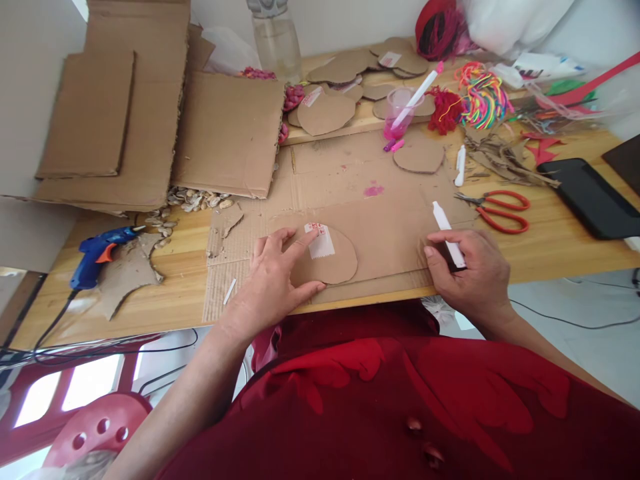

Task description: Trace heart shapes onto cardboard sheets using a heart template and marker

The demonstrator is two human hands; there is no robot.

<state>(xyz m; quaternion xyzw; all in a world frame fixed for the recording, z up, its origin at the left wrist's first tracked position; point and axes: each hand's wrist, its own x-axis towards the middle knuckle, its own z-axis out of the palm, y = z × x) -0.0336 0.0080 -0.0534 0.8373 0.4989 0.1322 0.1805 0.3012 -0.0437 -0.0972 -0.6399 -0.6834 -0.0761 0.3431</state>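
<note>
My left hand [277, 280] lies flat with fingers spread on a cardboard heart [337, 263] that bears a white and red label [320, 241]. The heart rests on a large flat cardboard sheet [380, 220] near the table's front edge. My right hand [467, 270] is closed round a white pen-like tool [447, 233], its tip pointing away from me over the sheet, to the right of the heart.
Red-handled scissors [495, 208] lie right of the sheet, a black tablet [590, 197] beyond them. A blue glue gun [103, 252] sits at the left. Cardboard sheets [150, 127], more cardboard hearts [350, 87], a pink cup [397, 113] and coloured yarn [483, 97] fill the back.
</note>
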